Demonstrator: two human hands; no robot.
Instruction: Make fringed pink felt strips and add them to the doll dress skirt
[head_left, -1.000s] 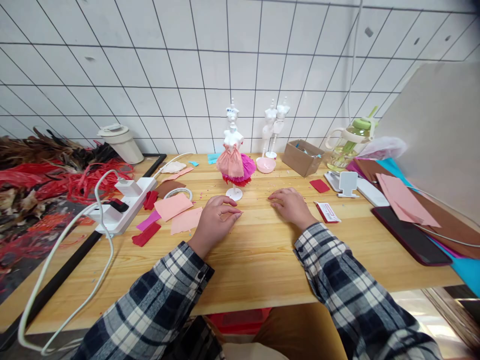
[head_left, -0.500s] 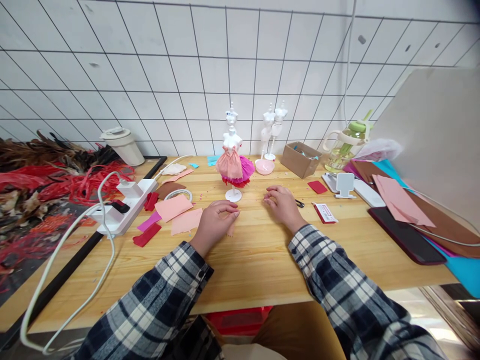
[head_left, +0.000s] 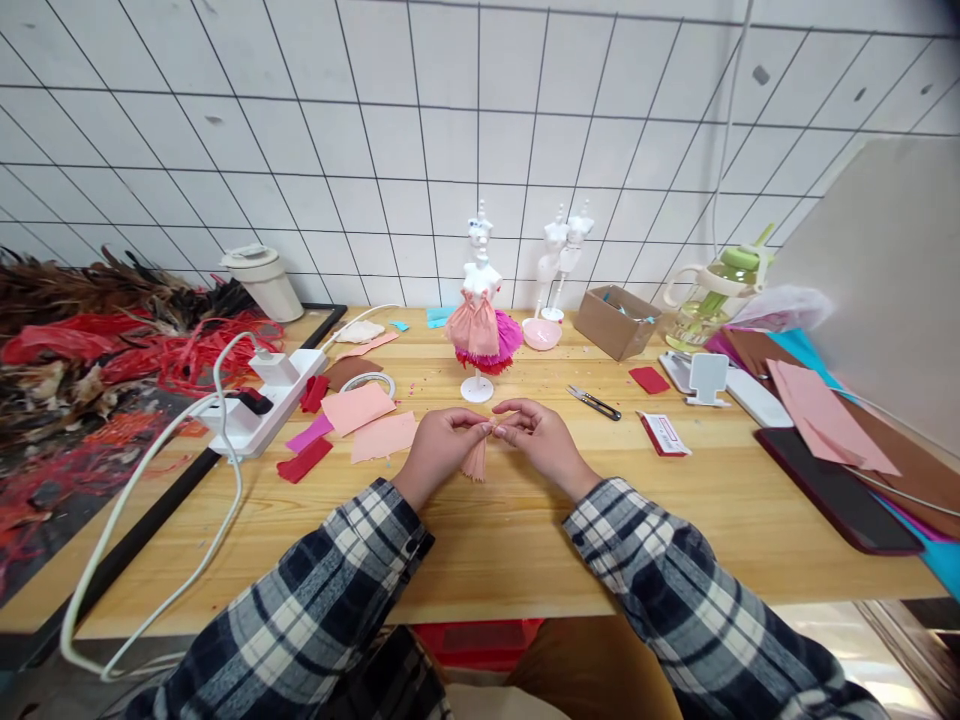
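Note:
Between my two hands hangs a small piece of gathered pink paper [head_left: 474, 462], its fringed lower end spread below the fingers. My left hand [head_left: 450, 442] pinches its top. The fingers of my right hand [head_left: 536, 436] are closed on the same top, meeting the left fingertips. Just behind them stands a white mannequin [head_left: 481, 278] on a round base, dressed in a pink, magenta and red paper skirt [head_left: 480, 330]. Dark thread snips [head_left: 594, 402] lie on the table to the right of my right hand.
Pink paper pieces [head_left: 382, 436], red scraps and a tape roll [head_left: 367, 384] lie left on the table [head_left: 510, 560]. A power strip [head_left: 274, 405] with looping cables is farther left. At the right are a cardboard box [head_left: 616, 322], a phone stand [head_left: 707, 380] and a bottle [head_left: 705, 300].
My right hand has moved left from beside the snips to meet my left hand and taken hold of the pink paper. The snips now show fully. The view has shifted slightly.

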